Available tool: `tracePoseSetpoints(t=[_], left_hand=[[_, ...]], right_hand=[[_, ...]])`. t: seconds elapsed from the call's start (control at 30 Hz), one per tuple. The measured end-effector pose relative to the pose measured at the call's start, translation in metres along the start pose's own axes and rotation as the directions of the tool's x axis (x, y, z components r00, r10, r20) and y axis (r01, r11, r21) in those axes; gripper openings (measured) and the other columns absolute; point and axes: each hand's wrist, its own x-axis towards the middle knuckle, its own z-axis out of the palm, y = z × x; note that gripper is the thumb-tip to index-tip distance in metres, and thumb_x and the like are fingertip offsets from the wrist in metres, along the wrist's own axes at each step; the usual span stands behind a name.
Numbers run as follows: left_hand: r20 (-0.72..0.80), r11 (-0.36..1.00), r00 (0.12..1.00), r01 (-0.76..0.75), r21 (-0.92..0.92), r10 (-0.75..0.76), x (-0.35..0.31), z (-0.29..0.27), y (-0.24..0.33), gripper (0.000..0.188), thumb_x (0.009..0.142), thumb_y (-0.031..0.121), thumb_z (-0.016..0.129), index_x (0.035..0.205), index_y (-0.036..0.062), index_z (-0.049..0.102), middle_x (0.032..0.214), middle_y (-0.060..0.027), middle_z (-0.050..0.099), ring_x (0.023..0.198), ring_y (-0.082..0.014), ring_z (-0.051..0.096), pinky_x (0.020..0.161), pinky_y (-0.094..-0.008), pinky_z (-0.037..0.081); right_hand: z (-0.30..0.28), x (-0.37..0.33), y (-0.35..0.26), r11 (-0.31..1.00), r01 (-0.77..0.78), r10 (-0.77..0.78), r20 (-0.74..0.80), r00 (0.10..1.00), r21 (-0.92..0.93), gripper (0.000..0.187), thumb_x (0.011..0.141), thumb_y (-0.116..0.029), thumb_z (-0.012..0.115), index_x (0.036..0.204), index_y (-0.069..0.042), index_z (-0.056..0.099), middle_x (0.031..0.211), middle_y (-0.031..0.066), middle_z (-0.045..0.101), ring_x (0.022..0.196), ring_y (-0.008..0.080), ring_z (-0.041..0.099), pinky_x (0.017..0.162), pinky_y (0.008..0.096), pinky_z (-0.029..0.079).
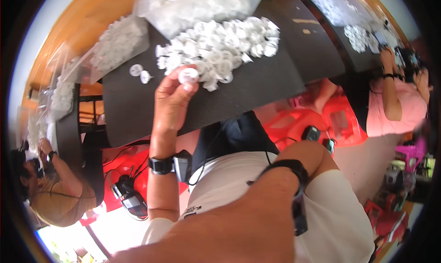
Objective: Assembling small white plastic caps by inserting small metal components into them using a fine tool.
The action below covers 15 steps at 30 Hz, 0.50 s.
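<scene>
My left hand is raised over the near part of the dark table. Its thumb and fingers pinch a small round white plastic piece, flat face up. Just beyond it lies a heap of similar white plastic pieces. Two loose white discs rest left of the heap. My right arm bends back close to the camera, with a black strap at the wrist. The right hand looms large at the lower edge; its fingers are out of sight.
A clear plastic bin full of white pieces stands behind the heap; another bin is at far left. Co-workers sit on the left and right. Red plastic chairs stand below the table edge.
</scene>
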Motion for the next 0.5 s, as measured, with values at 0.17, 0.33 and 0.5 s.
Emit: tracePoseSetpoints(t=[0.17,0.33,0.5], left_hand=[[-0.004,0.998,1.0,-0.026,0.05,0.026,0.001,-0.006,-0.001,0.036,0.088,0.005,0.069,0.123,0.0051,0.061,0.123,-0.0095,0.063,0.103,-0.016,0.064,0.089,-0.0281,0.053],[0.012,1.0,1.0,-0.007,-0.023,0.007,-0.004,-0.001,0.008,0.038,0.087,0.003,0.07,0.123,0.0042,0.061,0.121,-0.009,0.064,0.098,-0.0151,0.064,0.086,-0.0267,0.053],[0.04,0.997,0.998,0.053,-0.061,-0.05,-0.004,0.008,0.002,0.037,0.085,0.0,0.071,0.121,0.0036,0.062,0.12,-0.0075,0.064,0.1,-0.0148,0.064,0.087,-0.0279,0.053]], right_hand=[[-0.016,0.006,-0.022,0.974,-0.223,0.223,-0.003,0.975,0.044,0.104,0.054,-0.031,0.092,0.141,-0.003,0.043,0.109,0.0063,0.059,0.08,0.0122,0.059,0.051,0.0211,0.041],[-0.035,-0.019,0.003,0.847,-0.167,0.097,-0.161,0.982,-0.505,0.056,0.084,-0.012,0.074,0.132,-0.002,0.046,0.113,0.0117,0.063,0.057,0.0077,0.045,0.053,0.0201,0.038],[-0.085,-0.067,-0.049,0.113,-0.542,-0.174,-0.554,0.815,-0.833,0.046,0.099,-0.018,0.055,0.14,0.0,0.043,0.101,0.012,0.064,0.084,0.0161,0.061,0.077,0.0279,0.05]])
